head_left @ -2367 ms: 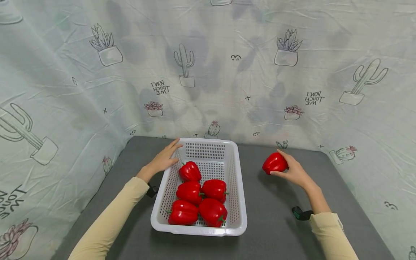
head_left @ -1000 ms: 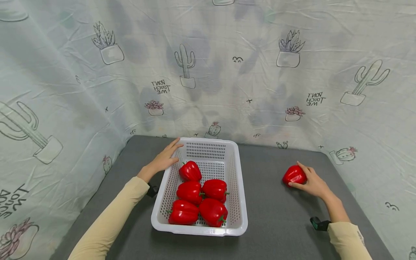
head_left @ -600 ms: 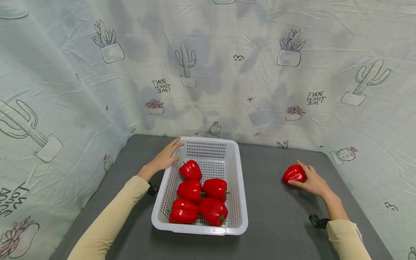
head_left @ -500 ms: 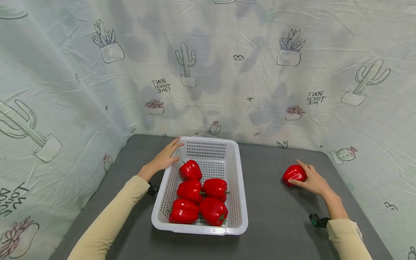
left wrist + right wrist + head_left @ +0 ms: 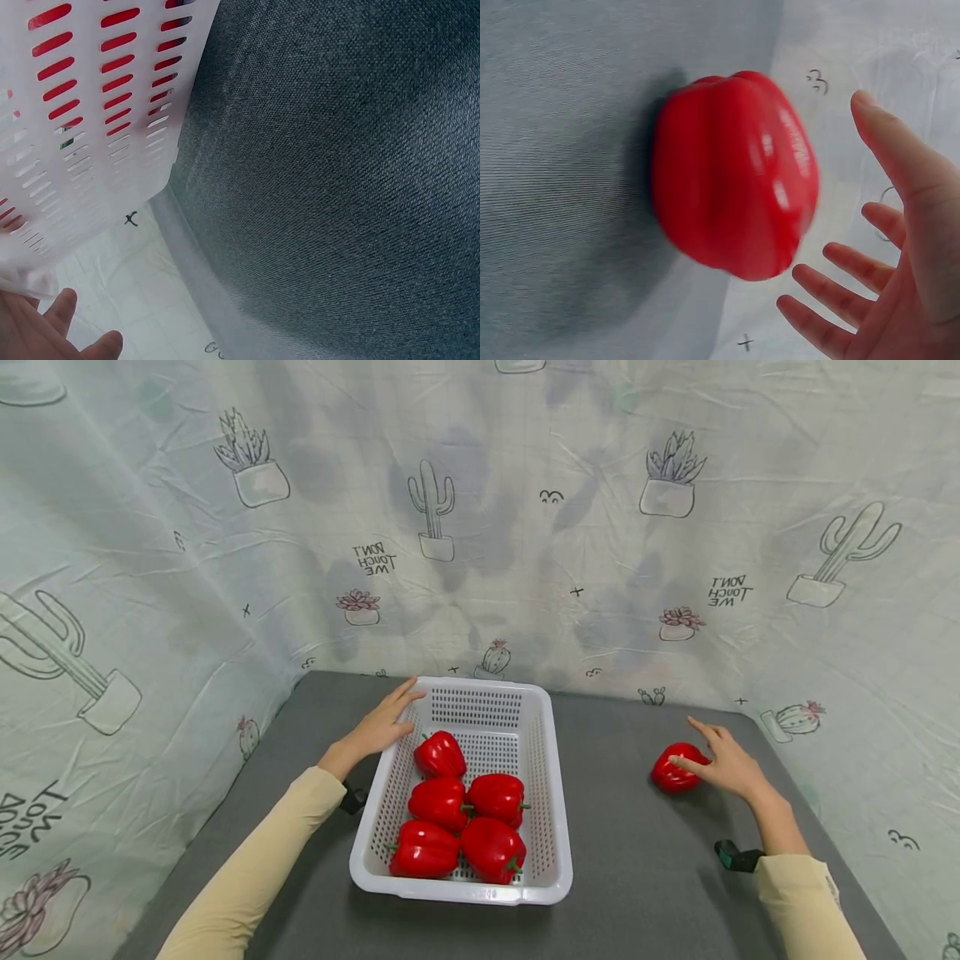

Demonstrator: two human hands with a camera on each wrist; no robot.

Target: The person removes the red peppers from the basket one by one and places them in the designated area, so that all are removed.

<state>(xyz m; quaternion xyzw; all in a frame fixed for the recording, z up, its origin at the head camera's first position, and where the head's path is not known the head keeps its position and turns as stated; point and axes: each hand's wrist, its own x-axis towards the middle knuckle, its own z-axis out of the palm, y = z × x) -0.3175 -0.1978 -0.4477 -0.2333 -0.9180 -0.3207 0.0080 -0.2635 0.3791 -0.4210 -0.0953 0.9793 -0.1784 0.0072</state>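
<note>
A red bell pepper (image 5: pixel 672 774) lies on the grey tabletop right of the basket. My right hand (image 5: pixel 731 766) is just above and beside it, thumb and fingers spread; in the right wrist view a gap shows between the fingers and the pepper (image 5: pixel 731 176). My left hand (image 5: pixel 375 727) rests on the left rim of a white perforated plastic basket (image 5: pixel 558 827), fingers extended along the edge. Inside the basket lie several red bell peppers (image 5: pixel 437 802), some with green stems showing. The left wrist view shows the basket's slotted side wall (image 5: pixel 82 142) with red behind the slots.
The grey cloth-covered table (image 5: pixel 622 877) reaches back to a pale curtain (image 5: pixel 502 527) printed with cacti and lettering, which hangs behind and on both sides. A dark strap (image 5: pixel 738 857) sits at the right wrist, close over the table.
The right hand carried the bell pepper rightward and set it down on the table. Since then its fingers have opened and lifted off it. The left hand has stayed on the rim.
</note>
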